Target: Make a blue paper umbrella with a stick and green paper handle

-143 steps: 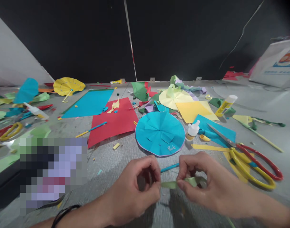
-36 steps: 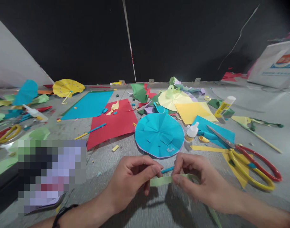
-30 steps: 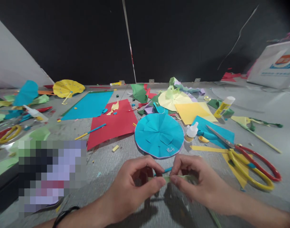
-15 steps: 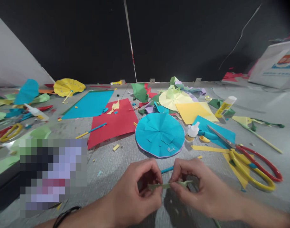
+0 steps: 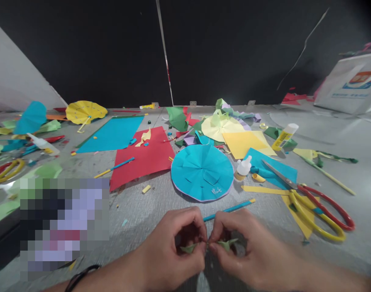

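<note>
My left hand [image 5: 182, 239] and my right hand [image 5: 235, 239] meet fingertip to fingertip at the front of the table. Between them they pinch a pale green paper strip [image 5: 228, 244], its ends poking out behind the fingers; the middle is hidden by my fingertips. Just beyond my hands lies a blue paper stick [image 5: 230, 209] with a yellow tip. Farther back sits a pleated blue paper disc [image 5: 202, 172] with a lilac rim. A small white-capped glue bottle [image 5: 243, 168] stands at its right side.
Scissors [image 5: 309, 207] with red and yellow handles lie open at right, over blue and yellow paper. A glue stick [image 5: 285, 137] stands behind them. Red paper [image 5: 142, 156] and a blue sheet [image 5: 112, 134] lie left of the disc. A blurred-out object [image 5: 63, 227] is at lower left.
My hands have drawn closer together, and less of the green strip shows between them. More of the blue paper stick is visible beyond my right hand. The view has shifted slightly.
</note>
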`<state>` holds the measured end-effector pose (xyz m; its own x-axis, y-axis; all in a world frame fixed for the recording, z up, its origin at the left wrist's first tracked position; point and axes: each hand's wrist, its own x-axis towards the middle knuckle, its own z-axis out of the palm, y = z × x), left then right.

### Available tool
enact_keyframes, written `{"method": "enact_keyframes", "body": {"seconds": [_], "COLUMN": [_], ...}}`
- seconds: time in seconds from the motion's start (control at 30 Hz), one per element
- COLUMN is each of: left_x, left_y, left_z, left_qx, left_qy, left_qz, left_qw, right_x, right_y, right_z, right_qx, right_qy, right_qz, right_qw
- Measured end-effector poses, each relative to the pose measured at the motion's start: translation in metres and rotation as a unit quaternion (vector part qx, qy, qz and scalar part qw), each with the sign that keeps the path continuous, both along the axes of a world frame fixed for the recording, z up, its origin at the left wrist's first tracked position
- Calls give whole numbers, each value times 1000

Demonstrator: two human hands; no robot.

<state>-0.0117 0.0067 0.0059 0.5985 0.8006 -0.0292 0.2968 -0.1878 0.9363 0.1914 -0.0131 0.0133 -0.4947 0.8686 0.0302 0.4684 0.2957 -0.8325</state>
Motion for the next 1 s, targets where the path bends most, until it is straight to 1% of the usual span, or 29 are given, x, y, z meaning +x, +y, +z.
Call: {"method": "enact_keyframes", "body": {"seconds": [0.2,0.37,0.6,0.8,1.0], "left_x": [-1,1,0,-1,-1], "left_y": [-1,-2,-3,-3,-3], "left_z": [2,2,6,6,6], "left_qx": [-6,-9,31,20,22], "left_qy": [15,10,43,41,53], "left_qz": [-14,-19,-21,-21,-24], "left_qw": [1000,1000,998,999,998], "right_x": [0,1,1,0,2], "right_y": [-2,-1,-4,-3,-3], "right_z": [0,1,8,12,10], "right_qx": [-2,0,-5,7,1], "right_qy": [24,-2,-8,-24,-21], "right_qz": [9,1,9,4,19], "right_qw": [1000,1000,1000,1000,1000]}}
